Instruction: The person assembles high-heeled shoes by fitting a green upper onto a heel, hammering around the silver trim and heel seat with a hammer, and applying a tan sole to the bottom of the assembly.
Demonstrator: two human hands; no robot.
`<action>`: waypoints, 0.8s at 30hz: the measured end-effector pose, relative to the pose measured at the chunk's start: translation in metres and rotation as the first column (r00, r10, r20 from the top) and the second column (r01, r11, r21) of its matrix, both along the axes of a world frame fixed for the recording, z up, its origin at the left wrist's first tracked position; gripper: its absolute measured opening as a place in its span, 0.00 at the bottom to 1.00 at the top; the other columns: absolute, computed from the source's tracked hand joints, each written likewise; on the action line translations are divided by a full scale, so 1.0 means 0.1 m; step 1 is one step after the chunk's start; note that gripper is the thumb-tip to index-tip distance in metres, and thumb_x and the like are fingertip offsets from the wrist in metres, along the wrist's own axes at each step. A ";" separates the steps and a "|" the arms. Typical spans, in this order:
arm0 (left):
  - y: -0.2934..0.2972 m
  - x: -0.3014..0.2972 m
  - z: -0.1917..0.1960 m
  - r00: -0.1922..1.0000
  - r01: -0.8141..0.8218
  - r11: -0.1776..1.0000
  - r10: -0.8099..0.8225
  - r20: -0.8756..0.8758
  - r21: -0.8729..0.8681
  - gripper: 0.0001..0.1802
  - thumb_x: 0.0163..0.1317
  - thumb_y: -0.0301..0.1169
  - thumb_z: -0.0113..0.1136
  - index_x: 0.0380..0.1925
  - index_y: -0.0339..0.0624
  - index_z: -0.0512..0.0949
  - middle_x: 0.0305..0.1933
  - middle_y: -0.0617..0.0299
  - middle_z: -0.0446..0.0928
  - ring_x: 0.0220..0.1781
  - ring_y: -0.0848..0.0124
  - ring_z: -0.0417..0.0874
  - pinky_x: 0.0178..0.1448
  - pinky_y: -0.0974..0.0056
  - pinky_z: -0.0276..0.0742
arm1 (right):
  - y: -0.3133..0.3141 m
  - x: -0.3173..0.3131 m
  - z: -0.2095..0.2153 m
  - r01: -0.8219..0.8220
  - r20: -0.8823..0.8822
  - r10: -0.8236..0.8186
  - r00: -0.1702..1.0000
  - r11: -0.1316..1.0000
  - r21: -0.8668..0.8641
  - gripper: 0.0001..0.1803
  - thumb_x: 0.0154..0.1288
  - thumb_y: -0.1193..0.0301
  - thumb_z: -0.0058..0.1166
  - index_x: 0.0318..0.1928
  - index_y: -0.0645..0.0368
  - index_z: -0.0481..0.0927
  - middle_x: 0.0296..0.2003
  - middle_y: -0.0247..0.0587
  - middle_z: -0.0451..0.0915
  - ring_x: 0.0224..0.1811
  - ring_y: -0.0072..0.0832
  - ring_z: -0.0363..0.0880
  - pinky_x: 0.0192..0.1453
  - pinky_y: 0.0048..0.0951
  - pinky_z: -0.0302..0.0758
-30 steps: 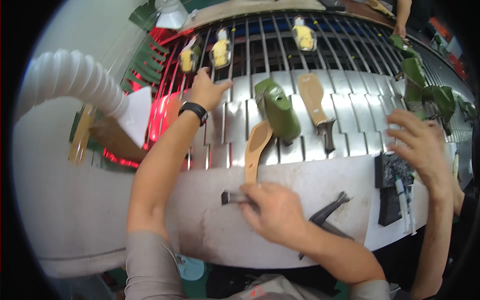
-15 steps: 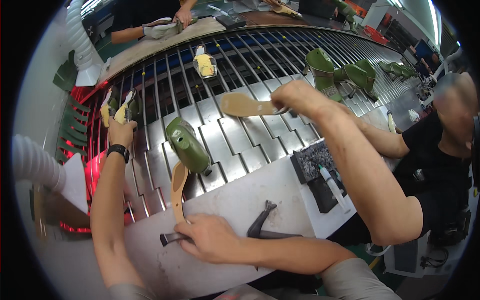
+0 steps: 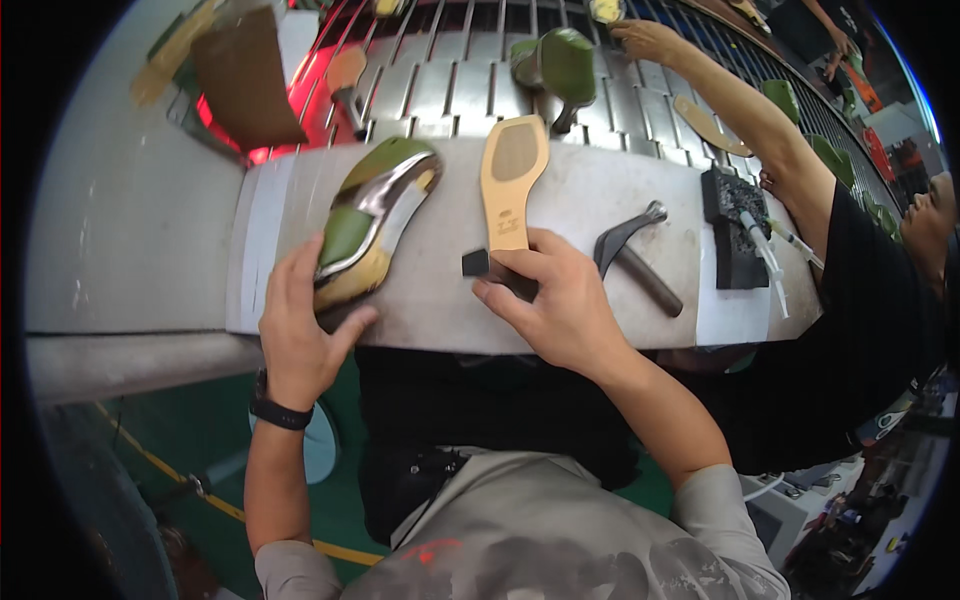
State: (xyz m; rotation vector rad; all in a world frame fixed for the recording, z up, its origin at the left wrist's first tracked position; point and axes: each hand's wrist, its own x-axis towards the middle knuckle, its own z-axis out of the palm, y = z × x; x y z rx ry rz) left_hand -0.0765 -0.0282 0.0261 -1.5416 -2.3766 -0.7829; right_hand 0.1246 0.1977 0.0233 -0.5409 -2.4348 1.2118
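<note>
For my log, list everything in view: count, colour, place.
Near shoe: 1, green and silver, bench left
Other shoes: several, green, conveyor
Held sole: 1, tan, over bench centre
Loose soles: 2, tan, conveyor
Hammer: 1, dark, bench right
Block: 1, black, bench right
Syringes: 2, translucent, at block
Conveyor: 1, silver, beyond bench
Bench: 1, grey, centre
Panel: 1, brown, upper left
Floor: 1, green, below
Co-workers: at least 2, dark-clad, right
Wristband: 1, black, left wrist
Left hand: 1, bare, at near shoe
Right hand: 1, bare, fingers on held sole

Head-mounted left fisheye view faces steeply downward from above, covering left hand (image 3: 302, 330), right hand (image 3: 568, 305) and table (image 3: 435, 275) at close range, slatted conveyor (image 3: 470, 95) farther off
</note>
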 end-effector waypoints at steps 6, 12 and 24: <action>-0.11 0.03 -0.60 0.893 -0.245 0.932 0.110 0.436 0.267 0.35 0.65 0.30 0.74 0.70 0.33 0.71 0.62 0.49 0.80 0.63 0.60 0.81 0.70 0.57 0.74 | 0.00 0.12 -0.07 0.133 -0.231 -0.137 0.963 0.991 -0.034 0.29 0.66 0.63 0.70 0.64 0.63 0.81 0.63 0.65 0.79 0.69 0.46 0.77 0.72 0.45 0.73; -0.10 0.02 -0.74 0.967 -0.209 0.884 0.123 0.224 0.418 0.38 0.63 0.37 0.79 0.68 0.34 0.73 0.58 0.46 0.82 0.54 0.54 0.87 0.60 0.55 0.82 | -0.13 -0.24 -0.13 0.027 -0.137 -0.154 0.978 0.755 -0.656 0.21 0.80 0.59 0.58 0.40 0.69 0.84 0.25 0.35 0.80 0.22 0.18 0.75 0.29 0.21 0.71; -0.05 0.09 -0.62 0.978 -0.183 0.832 0.099 0.185 0.524 0.36 0.64 0.33 0.75 0.69 0.31 0.71 0.64 0.42 0.78 0.64 0.51 0.82 0.70 0.52 0.75 | -0.18 -0.24 -0.32 0.156 -0.185 -0.339 0.922 0.766 -0.624 0.15 0.78 0.65 0.59 0.40 0.67 0.80 0.25 0.36 0.79 0.21 0.18 0.72 0.28 0.22 0.71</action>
